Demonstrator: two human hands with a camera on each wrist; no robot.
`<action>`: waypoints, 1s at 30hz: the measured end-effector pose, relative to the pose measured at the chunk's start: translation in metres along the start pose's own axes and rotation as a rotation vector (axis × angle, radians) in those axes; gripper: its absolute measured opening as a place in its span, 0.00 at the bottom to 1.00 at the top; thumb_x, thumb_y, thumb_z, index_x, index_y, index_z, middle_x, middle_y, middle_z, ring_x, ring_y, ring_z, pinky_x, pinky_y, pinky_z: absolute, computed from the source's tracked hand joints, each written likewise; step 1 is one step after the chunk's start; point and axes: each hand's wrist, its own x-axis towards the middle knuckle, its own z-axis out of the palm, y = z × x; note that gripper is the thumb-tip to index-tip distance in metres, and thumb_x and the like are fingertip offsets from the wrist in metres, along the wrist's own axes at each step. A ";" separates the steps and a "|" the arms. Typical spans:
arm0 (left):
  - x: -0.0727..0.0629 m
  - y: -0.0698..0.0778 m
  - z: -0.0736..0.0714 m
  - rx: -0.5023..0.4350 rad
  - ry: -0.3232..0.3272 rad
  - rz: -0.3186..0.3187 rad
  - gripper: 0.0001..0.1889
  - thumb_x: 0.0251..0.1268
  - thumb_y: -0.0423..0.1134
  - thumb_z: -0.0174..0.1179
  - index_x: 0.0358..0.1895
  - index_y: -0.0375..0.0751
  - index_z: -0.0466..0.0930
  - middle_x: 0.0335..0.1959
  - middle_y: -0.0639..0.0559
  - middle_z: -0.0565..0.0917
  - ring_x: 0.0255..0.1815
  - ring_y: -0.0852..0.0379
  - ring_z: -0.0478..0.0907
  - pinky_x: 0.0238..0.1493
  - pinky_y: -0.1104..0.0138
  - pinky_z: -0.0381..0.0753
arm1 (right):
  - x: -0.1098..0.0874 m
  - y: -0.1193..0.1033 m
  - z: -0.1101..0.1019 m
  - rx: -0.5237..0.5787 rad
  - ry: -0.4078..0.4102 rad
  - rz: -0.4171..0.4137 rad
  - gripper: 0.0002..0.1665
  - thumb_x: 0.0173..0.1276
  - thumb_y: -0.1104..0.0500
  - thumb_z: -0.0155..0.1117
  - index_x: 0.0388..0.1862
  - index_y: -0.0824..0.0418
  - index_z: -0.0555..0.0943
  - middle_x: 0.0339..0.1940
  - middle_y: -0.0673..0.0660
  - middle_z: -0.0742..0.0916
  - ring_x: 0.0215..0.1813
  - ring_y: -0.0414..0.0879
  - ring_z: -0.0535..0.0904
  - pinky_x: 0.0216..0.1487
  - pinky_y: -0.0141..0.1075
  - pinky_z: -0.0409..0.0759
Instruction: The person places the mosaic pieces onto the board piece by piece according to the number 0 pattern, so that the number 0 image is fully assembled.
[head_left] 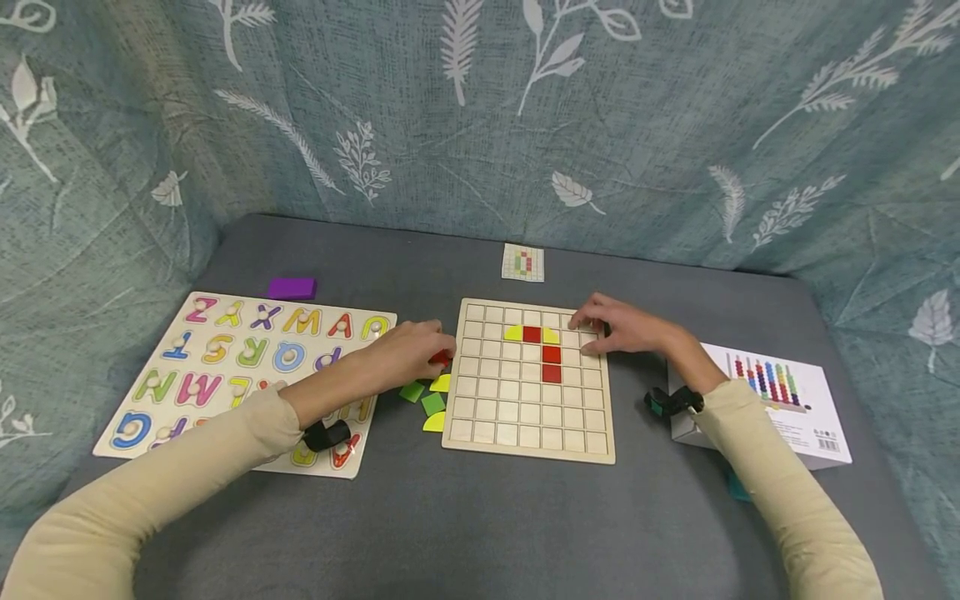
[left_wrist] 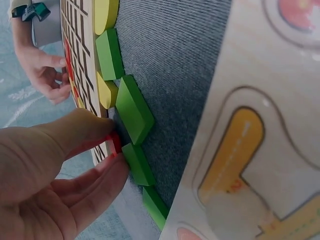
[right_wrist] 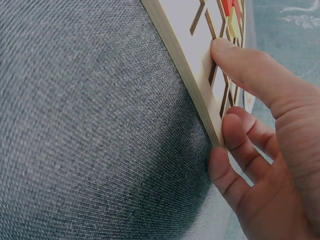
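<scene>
My left hand (head_left: 408,354) pinches a red block (left_wrist: 115,142) between thumb and fingertips, just left of the wooden grid board (head_left: 525,453). Around it lie loose green blocks (head_left: 432,404) and yellow rounded blocks (head_left: 434,422); in the left wrist view several green blocks (left_wrist: 134,109) line up by the fingers. On the board, a red square (head_left: 531,334) sits between two yellow pieces (head_left: 513,333), and two more red squares (head_left: 551,364) stand in a column below right. With fingers spread, my right hand (head_left: 622,323) rests at the board's right edge, its thumb (right_wrist: 223,50) over the cells.
A letter puzzle board (head_left: 251,396) with knobbed pieces lies at left, under my left forearm. Behind it is a purple block (head_left: 292,288). A small pattern card (head_left: 522,262) lies beyond the grid. At right stands a white box (head_left: 802,400) picturing an abacus.
</scene>
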 end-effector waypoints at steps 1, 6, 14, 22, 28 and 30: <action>0.000 -0.001 0.000 -0.005 0.003 0.005 0.07 0.60 0.35 0.65 0.42 0.42 0.83 0.33 0.47 0.78 0.26 0.57 0.69 0.27 0.71 0.66 | 0.000 0.000 0.000 0.002 0.000 0.000 0.21 0.65 0.58 0.67 0.56 0.60 0.78 0.45 0.59 0.74 0.42 0.46 0.70 0.46 0.43 0.71; -0.002 0.002 0.001 -0.037 0.023 0.038 0.08 0.61 0.34 0.64 0.42 0.43 0.84 0.33 0.48 0.77 0.25 0.58 0.69 0.27 0.71 0.67 | -0.001 0.001 0.002 0.002 0.000 0.001 0.21 0.65 0.57 0.67 0.56 0.60 0.78 0.45 0.59 0.74 0.42 0.46 0.71 0.46 0.43 0.71; 0.000 0.026 0.004 -0.068 0.003 0.112 0.08 0.59 0.35 0.64 0.43 0.44 0.84 0.35 0.47 0.76 0.26 0.58 0.70 0.28 0.72 0.68 | -0.001 0.001 0.003 -0.003 0.003 0.005 0.21 0.65 0.57 0.67 0.57 0.60 0.78 0.46 0.59 0.74 0.42 0.46 0.70 0.47 0.44 0.71; 0.013 0.047 0.008 -0.060 -0.044 0.142 0.08 0.61 0.35 0.63 0.43 0.45 0.85 0.38 0.47 0.78 0.32 0.56 0.73 0.34 0.69 0.74 | -0.001 0.001 0.001 0.011 0.001 -0.006 0.21 0.66 0.58 0.66 0.57 0.61 0.77 0.46 0.60 0.74 0.42 0.46 0.71 0.46 0.44 0.72; 0.022 0.055 0.014 -0.111 -0.053 0.143 0.08 0.60 0.34 0.64 0.42 0.44 0.85 0.39 0.47 0.79 0.35 0.56 0.74 0.38 0.67 0.77 | 0.000 0.000 0.001 0.019 -0.003 -0.011 0.21 0.66 0.57 0.66 0.57 0.61 0.77 0.46 0.60 0.74 0.41 0.46 0.71 0.46 0.43 0.72; 0.025 0.057 0.016 -0.117 -0.049 0.149 0.08 0.60 0.34 0.65 0.42 0.43 0.85 0.39 0.47 0.79 0.35 0.56 0.74 0.39 0.67 0.77 | 0.000 0.000 0.001 0.016 -0.002 -0.012 0.21 0.66 0.57 0.66 0.57 0.61 0.78 0.46 0.60 0.74 0.41 0.46 0.71 0.46 0.42 0.72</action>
